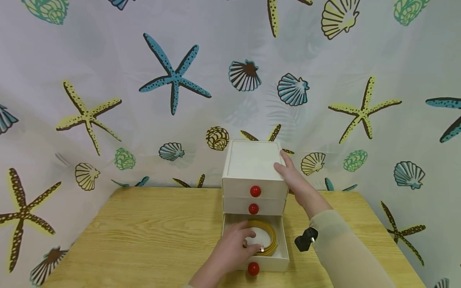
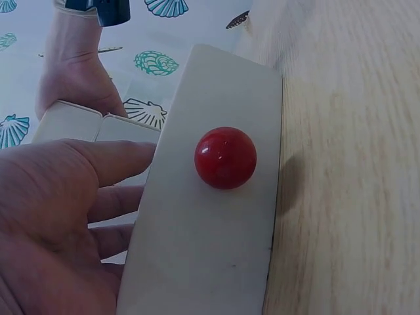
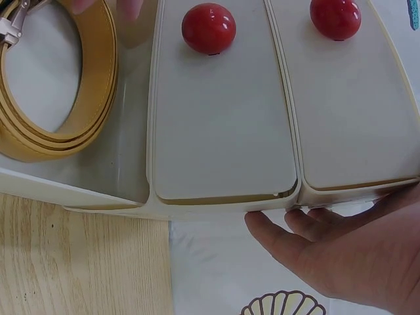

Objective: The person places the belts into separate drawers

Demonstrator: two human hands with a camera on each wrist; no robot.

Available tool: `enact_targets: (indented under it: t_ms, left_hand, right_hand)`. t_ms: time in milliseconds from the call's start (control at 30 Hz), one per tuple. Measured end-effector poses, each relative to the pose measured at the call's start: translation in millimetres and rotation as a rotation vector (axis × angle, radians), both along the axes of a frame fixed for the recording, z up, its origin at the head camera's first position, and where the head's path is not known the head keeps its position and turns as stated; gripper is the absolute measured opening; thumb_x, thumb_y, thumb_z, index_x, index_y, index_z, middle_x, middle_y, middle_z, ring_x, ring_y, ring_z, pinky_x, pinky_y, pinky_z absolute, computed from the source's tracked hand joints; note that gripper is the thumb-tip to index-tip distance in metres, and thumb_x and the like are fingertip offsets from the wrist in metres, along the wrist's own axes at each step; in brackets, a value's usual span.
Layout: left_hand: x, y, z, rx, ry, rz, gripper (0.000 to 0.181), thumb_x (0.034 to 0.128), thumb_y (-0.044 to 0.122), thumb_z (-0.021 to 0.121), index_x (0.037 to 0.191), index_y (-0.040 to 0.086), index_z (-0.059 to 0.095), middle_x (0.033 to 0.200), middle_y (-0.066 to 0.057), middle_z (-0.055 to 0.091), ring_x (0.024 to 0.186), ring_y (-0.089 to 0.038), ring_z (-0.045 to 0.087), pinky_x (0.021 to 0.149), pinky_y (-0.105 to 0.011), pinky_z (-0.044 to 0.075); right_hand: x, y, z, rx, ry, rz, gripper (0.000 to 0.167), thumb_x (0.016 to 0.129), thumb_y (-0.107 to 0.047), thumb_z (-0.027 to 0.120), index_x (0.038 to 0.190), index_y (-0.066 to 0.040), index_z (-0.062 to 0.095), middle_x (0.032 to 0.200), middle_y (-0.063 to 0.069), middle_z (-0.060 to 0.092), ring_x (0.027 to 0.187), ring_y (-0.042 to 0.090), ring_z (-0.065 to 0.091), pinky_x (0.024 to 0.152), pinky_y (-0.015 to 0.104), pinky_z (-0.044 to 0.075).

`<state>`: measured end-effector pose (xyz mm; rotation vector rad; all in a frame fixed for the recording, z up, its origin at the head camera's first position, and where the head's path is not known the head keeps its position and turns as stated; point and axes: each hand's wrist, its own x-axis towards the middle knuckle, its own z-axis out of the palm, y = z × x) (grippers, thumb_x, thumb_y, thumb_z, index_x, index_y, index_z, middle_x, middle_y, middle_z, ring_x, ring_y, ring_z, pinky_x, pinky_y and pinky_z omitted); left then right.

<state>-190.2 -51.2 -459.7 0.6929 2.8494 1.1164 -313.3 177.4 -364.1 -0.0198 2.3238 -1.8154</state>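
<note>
A small white cabinet (image 1: 252, 160) with three stacked drawers, each with a red round knob, stands on the table. Its bottom drawer (image 1: 271, 264) is pulled out. Inside lies a coiled tan belt (image 3: 98, 72) with a silvery buckle (image 3: 10, 31). My left hand (image 1: 234, 244) reaches into this drawer from the left, fingers spread over the coil and thumb beside the buckle. In the left wrist view the drawer front hides the fingertips and the belt. My right hand (image 1: 297, 180) rests on the cabinet's upper right edge, some fingers on top and others against the side.
The wooden table (image 1: 155, 232) extends to both sides of the cabinet. Behind it hangs a white cloth (image 1: 216, 48) printed with starfish and shells. A black device (image 1: 306, 239) is worn at the right wrist. The upper two drawers are closed.
</note>
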Motion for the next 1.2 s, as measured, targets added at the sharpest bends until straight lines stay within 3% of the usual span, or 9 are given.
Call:
enact_targets:
  t_ms: [167, 433, 933, 1200]
  left_hand:
    - [7.8, -6.7, 2.0, 0.032, -0.009, 0.007, 0.033, 0.0991, 0.025, 0.085, 0.121, 0.001, 0.08, 0.156, -0.028, 0.057, 0.146, -0.051, 0.05, 0.117, -0.067, 0.044]
    - [18.4, -13.5, 11.3, 0.121, -0.099, 0.013, 0.035, 0.1027, 0.028, 0.081, 0.127, 0.003, 0.079, 0.16, -0.024, 0.055, 0.148, -0.049, 0.05, 0.118, -0.069, 0.042]
    - [29.7, -19.3, 17.2, 0.212, -0.226, 0.021, 0.034, 0.1073, 0.036, 0.075, 0.132, 0.013, 0.078, 0.163, -0.017, 0.054, 0.155, -0.049, 0.042, 0.12, -0.073, 0.035]
    - [35.7, -23.9, 17.8, 0.345, -0.255, 0.002, 0.037, 0.109, 0.032, 0.074, 0.139, 0.01, 0.073, 0.151, -0.014, 0.064, 0.139, -0.041, 0.059, 0.112, -0.061, 0.051]
  right_hand:
    - [-1.3, -0.5, -0.3, 0.003, 0.002, 0.002, 0.074, 0.118, -0.044, 0.04, 0.178, -0.038, -0.004, 0.185, 0.013, -0.006, 0.168, 0.043, 0.003, 0.128, 0.073, 0.018]
    - [-0.6, -0.7, 0.7, 0.01, 0.01, 0.005, 0.074, 0.118, -0.043, 0.039, 0.178, -0.037, -0.005, 0.185, 0.014, -0.008, 0.168, 0.044, 0.0, 0.128, 0.073, 0.015]
    - [-0.1, -1.6, -0.5, -0.002, 0.013, 0.005, 0.075, 0.118, -0.042, 0.039, 0.178, -0.036, -0.005, 0.184, 0.013, -0.009, 0.168, 0.043, -0.002, 0.129, 0.072, 0.013]
    - [0.4, -1.6, -0.2, -0.001, 0.006, 0.007, 0.075, 0.118, -0.043, 0.039, 0.178, -0.037, -0.005, 0.185, 0.014, -0.007, 0.168, 0.044, 0.001, 0.128, 0.073, 0.015]
